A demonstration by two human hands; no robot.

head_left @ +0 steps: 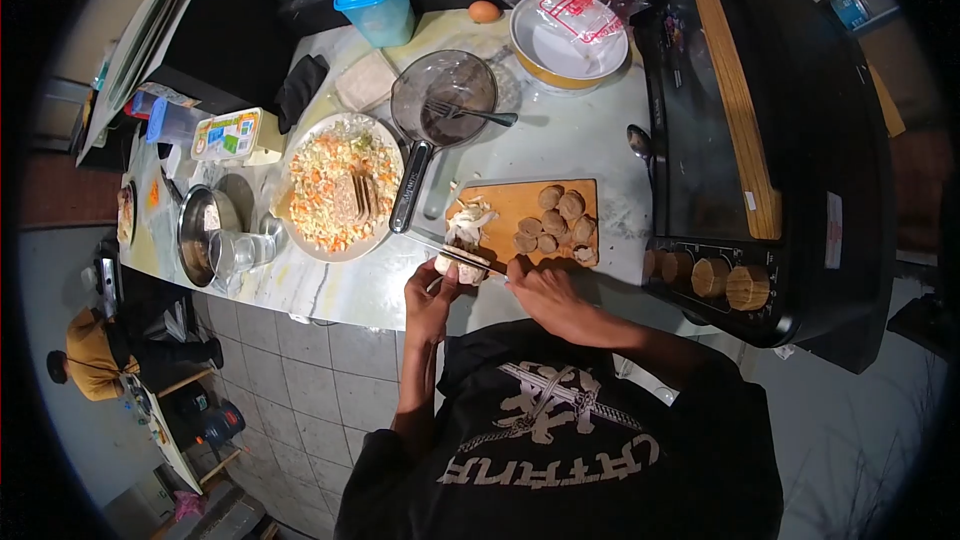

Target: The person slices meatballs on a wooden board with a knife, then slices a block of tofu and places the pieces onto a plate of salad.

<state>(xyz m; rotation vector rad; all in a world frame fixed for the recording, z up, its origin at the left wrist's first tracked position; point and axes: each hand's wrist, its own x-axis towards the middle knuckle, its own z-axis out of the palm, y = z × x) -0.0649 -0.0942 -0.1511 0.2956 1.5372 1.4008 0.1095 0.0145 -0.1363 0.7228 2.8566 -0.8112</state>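
My left hand (430, 305) pinches a pale, whitish block of food (465, 274) at the near edge of a wooden cutting board (510, 200). Closed around the handle of a knife (466, 258), my right hand (545, 298) keeps the blade across the top of that block. Thin white slivers (470, 217) lie on the board just beyond the blade. Several round brown slices (571, 205), perhaps of meatball, are spread on the board's right half. The exact kind of the pale block cannot be made out.
Left of the board stand a plate (300, 242) of chopped vegetables with brown slices, and a black-handled pan (410, 185) with a fork. A white bowl (560, 65) under plastic and an egg (484, 12) are behind. A black oven (810, 190) borders the right; another person (95, 355) stands far left.
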